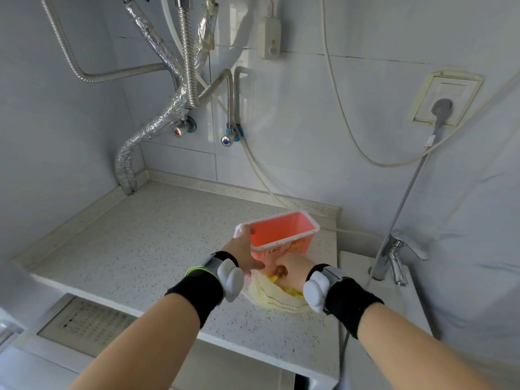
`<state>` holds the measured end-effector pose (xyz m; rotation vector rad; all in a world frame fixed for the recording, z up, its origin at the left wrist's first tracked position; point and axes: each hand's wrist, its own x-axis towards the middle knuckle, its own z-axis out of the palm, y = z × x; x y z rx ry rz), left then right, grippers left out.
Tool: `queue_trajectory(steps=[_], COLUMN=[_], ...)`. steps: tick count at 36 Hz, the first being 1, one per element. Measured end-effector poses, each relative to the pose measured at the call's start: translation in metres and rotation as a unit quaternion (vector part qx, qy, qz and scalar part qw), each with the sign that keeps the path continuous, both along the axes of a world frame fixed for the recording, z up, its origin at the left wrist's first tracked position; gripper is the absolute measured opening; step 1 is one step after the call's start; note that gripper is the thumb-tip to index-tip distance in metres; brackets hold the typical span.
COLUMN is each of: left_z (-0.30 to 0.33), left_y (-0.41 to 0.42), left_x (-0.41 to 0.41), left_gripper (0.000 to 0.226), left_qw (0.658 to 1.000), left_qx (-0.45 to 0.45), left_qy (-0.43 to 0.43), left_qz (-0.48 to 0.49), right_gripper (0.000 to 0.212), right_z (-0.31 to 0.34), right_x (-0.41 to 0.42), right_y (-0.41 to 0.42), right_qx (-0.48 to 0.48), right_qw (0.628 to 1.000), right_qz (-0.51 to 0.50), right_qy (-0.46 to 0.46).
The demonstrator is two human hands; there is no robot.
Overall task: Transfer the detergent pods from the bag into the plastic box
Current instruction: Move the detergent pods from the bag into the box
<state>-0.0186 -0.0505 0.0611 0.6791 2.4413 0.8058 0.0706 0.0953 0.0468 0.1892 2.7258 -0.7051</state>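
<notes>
An orange-pink plastic box (284, 235) with a white rim stands open on the speckled countertop (157, 243), near its right end. My left hand (244, 250) grips the box at its near left corner. In front of the box lies a pale yellow bag (274, 296) with yellow pods (292, 291) showing through it. My right hand (292, 270) is curled at the mouth of the bag, fingers closed on the bag or its contents; what exactly they pinch is hidden. The inside of the box that I can see looks bare.
A chrome faucet (394, 260) and a white basin edge (365, 266) sit right of the counter. Foil-wrapped pipes (152, 128), metal hoses, two valves and a wall socket (444, 99) with cables line the tiled walls. A drop lies below the counter's front edge.
</notes>
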Motion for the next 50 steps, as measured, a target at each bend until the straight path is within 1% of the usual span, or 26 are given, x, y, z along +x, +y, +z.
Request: queue_trajectory(steps=[3,4,6,8,10,15,19,23,27,30,32,42,46,48,50], left_z=[-0.002,-0.002,-0.002,-0.001,0.0,0.0,-0.002,-0.002,-0.002,-0.002,-0.001,0.001,0.001,0.001,0.001], left_y=[-0.001,0.0,0.0,0.0,0.0,0.001,0.0,0.001,0.0,0.0,-0.001,-0.001,0.0,0.0,-0.001], left_x=[0.0,-0.001,-0.001,0.0,0.0,0.0,-0.001,-0.002,-0.002,-0.001,-0.001,0.0,0.0,0.0,0.001], left_gripper=[0.078,0.079,0.08,0.081,0.081,0.083,0.083,0.084,0.085,0.083,0.083,0.081,0.081,0.081,0.081], left_qw=[1.0,1.0,1.0,1.0,1.0,1.0,1.0,1.0,1.0,1.0,1.0,1.0,1.0,1.0,1.0], left_qx=[0.005,0.005,0.005,0.006,0.007,0.004,0.012,0.012,0.009,0.009,0.009,0.013,0.014,0.012,0.011], left_qy=[-0.001,-0.003,-0.008,-0.011,-0.013,-0.009,-0.02,-0.021,-0.018,-0.017,-0.014,-0.025,-0.027,-0.024,-0.021], left_qz=[0.002,0.002,0.003,0.004,0.004,0.005,0.006,0.005,0.005,0.003,0.003,0.005,0.003,0.005,0.007], right_gripper=[0.021,0.02,0.019,0.02,0.021,0.017,0.023,0.031,0.023,0.023,0.023,0.022,0.016,0.018,0.018], right_z=[0.0,0.002,0.008,0.016,0.023,0.017,0.008,0.005,0.008,0.013,0.016,0.009,0.008,0.008,0.009], right_x=[0.001,0.002,0.005,0.006,0.01,0.016,0.017,0.016,0.018,0.021,0.022,0.024,0.023,0.022,0.024], right_y=[0.003,0.004,0.009,0.016,0.022,0.03,0.022,0.019,0.019,0.022,0.028,0.026,0.02,0.022,0.024], right_qx=[-0.032,-0.057,-0.078,-0.07,-0.069,-0.038,-0.041,-0.023,-0.02,-0.049,-0.047,-0.013,-0.033,-0.005,-0.005], right_qw=[0.999,0.998,0.995,0.995,0.995,0.999,0.999,1.0,0.999,0.997,0.996,1.0,0.999,0.999,0.999], right_qz=[-0.016,-0.025,-0.035,-0.03,-0.025,-0.015,-0.008,0.014,0.006,-0.016,-0.028,0.004,-0.035,-0.033,-0.033], right_qy=[0.011,0.022,0.05,0.067,0.065,0.016,0.004,0.005,0.033,0.064,0.074,-0.011,0.0,0.02,0.034])
